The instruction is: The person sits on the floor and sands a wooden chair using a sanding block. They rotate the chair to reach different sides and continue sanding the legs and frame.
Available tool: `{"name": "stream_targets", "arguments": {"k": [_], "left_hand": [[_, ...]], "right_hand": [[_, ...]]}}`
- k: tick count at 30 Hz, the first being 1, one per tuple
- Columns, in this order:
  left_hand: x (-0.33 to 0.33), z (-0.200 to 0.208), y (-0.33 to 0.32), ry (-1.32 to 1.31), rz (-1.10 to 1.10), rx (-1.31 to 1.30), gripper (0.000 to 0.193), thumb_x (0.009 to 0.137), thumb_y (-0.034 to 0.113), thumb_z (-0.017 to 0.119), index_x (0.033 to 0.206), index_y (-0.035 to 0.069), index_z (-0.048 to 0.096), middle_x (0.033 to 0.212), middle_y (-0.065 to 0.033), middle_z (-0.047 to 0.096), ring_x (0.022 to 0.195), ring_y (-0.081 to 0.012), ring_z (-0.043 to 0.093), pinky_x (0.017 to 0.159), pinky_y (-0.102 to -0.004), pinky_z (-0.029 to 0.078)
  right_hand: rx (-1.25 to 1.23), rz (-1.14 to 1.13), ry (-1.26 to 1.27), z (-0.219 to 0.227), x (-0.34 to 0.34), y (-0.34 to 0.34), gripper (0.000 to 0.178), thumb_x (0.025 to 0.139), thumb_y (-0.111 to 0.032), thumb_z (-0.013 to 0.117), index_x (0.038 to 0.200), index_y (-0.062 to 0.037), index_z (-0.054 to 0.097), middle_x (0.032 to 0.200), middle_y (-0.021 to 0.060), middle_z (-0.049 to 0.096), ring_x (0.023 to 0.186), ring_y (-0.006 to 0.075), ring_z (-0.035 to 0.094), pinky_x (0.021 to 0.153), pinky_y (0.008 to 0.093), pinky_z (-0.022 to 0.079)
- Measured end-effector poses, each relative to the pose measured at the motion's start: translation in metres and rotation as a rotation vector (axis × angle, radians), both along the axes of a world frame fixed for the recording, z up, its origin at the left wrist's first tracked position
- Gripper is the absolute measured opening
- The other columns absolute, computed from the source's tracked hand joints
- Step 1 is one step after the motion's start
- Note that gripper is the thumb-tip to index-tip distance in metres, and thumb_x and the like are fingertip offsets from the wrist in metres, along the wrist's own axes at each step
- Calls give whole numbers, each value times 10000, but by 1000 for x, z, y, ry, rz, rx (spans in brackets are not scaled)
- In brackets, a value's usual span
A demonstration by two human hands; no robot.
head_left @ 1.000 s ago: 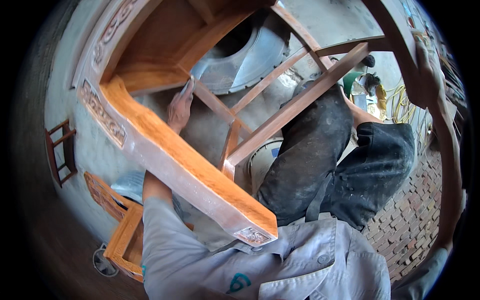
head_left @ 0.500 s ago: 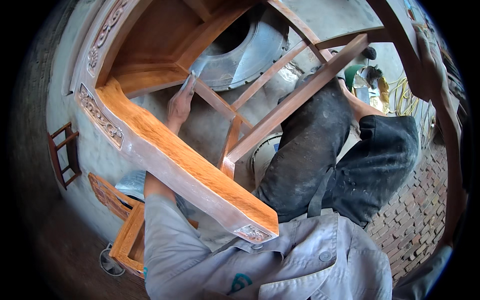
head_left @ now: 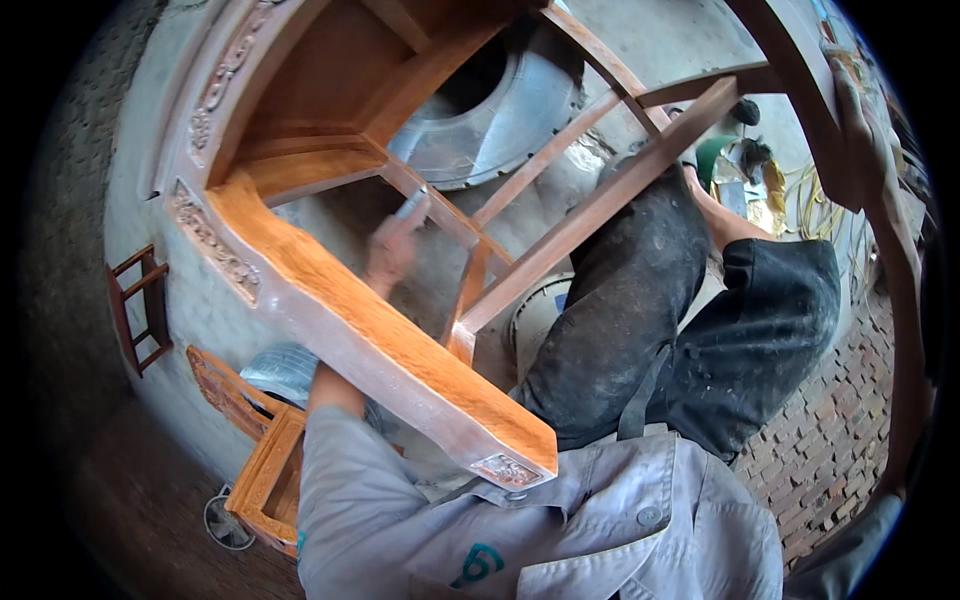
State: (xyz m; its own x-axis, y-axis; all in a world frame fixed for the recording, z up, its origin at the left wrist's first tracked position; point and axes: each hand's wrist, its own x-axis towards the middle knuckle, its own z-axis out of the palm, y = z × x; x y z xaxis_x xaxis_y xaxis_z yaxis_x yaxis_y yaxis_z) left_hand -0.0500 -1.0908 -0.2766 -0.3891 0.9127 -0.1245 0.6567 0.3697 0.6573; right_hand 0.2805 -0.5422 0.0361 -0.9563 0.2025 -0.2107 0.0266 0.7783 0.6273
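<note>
An unfinished wooden chair frame [head_left: 380, 345] with carved panels lies tipped over across my lap. My left hand [head_left: 393, 250], slightly blurred, reaches under its thick leg and pinches a small, flat, grey sandpaper-like sheet [head_left: 412, 203]. The sheet lies against a pale brown rail [head_left: 437, 212] inside the frame. At the far right my right hand [head_left: 850, 130], in shadow, grips a dark curved chair leg [head_left: 790, 70]; its fingertips are partly hidden. A long straight bar [head_left: 600, 205] slants between the two hands, above my leg.
Beyond the frame lies a large tyre [head_left: 490, 130]. A whitish bucket [head_left: 540, 310] stands under the bar, beside my knee. Small wooden furniture pieces [head_left: 268, 465] and a fan [head_left: 228, 520] are at left. Coiled yellow cable [head_left: 808, 205] and brick paving [head_left: 820, 430] lie at right.
My left hand has slid to the right and nearer along the rail with the grey sheet. My right hand keeps its place on the dark leg. The view has shifted slightly.
</note>
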Motion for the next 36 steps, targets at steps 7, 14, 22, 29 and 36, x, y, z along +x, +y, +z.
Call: {"name": "stream_targets", "arguments": {"k": [7, 14, 22, 29, 36], "left_hand": [[14, -6, 9, 80, 46, 268, 400, 999, 107, 549, 1393, 133, 609, 1267, -180, 669, 1009, -401, 642, 877, -431, 534], [2, -14, -8, 16, -3, -154, 464, 970, 122, 589, 1429, 190, 579, 1162, -127, 682, 953, -344, 642, 869, -416, 531], [13, -19, -7, 236, -19, -366, 243, 951, 233, 533, 1055, 119, 721, 919, -162, 678, 859, -354, 617, 790, -475, 509], [-35, -3, -17, 510, -230, -154, 175, 920, 193, 564, 1003, 156, 714, 763, -91, 593, 713, -315, 559, 619, -480, 468], [31, -23, -5, 309, -266, -199, 162, 934, 200, 529, 916, 157, 685, 796, -121, 616, 737, -330, 606, 639, -471, 507]], "right_hand": [[6, -7, 1, 0, -2, -2, 769, 782, 4, 675, 1500, 0, 398, 1411, 306, 463, 1200, 476, 560, 1046, 471, 456], [-6, -32, -22, -4, 5, 3, 766, 784, 6, 673, 1497, 12, 396, 1420, 302, 462, 1204, 473, 563, 1050, 467, 455], [0, -51, -21, 5, -13, -17, 750, 794, 6, 696, 1495, -39, 434, 1390, 327, 495, 1178, 460, 594, 1014, 462, 491], [34, 88, 41, 0, -20, -12, 745, 803, 22, 703, 1497, -82, 453, 1368, 329, 517, 1158, 464, 605, 1005, 466, 501], [-215, -27, 159, -1, -10, -12, 699, 800, 57, 689, 1456, 37, 451, 1266, 336, 560, 1050, 466, 627, 908, 458, 530]]}}
